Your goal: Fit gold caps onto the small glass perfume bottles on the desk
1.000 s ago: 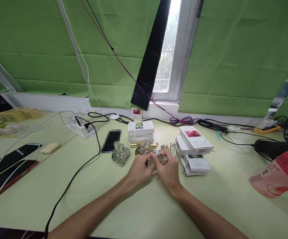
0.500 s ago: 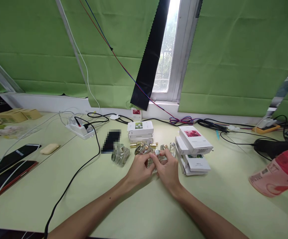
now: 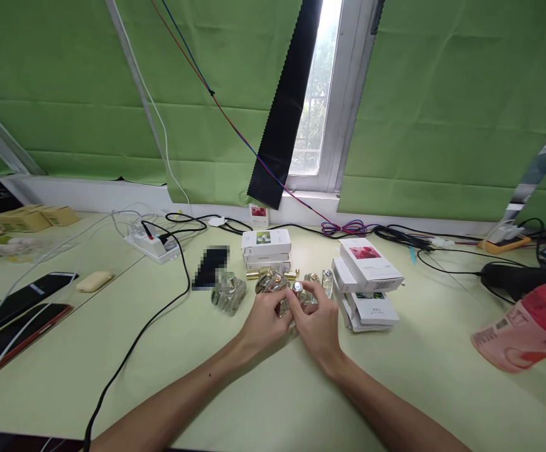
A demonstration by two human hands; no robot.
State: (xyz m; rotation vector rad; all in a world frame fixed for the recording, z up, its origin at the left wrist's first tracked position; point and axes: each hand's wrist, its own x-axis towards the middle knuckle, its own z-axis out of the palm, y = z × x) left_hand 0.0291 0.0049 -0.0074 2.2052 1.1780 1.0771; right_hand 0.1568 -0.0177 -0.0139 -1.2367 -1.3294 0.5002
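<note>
Centrally on the pale green worktop (image 3: 273,402), toward its far edge, both hands meet over a small glass perfume bottle (image 3: 295,300). The left hand (image 3: 267,321) and the right hand (image 3: 318,325) each have their fingers pinched on the bottle, thumbs and forefingers closed about its silver top, so both are grasping it; the bottle's lower part is hidden behind the knuckles. What shows of it is clear glass with a round, shiny metal cap.

Open room lies mostly toward the near edge, where bare worktop spreads around the forearms. To the left, a black cable (image 3: 136,339) curves from the power strip (image 3: 152,242) down to the near edge, and two phones (image 3: 16,314) lie by the left edge. Just beyond the hands sit more glass bottles (image 3: 229,294) and gold caps (image 3: 291,274), close together, with a stack of white boxes (image 3: 266,247) behind them. Another pile of white boxes (image 3: 367,282) stands just to the right of the right hand. Near the right edge a pink bottle (image 3: 524,326) lies tilted, well apart from the hands.
</note>
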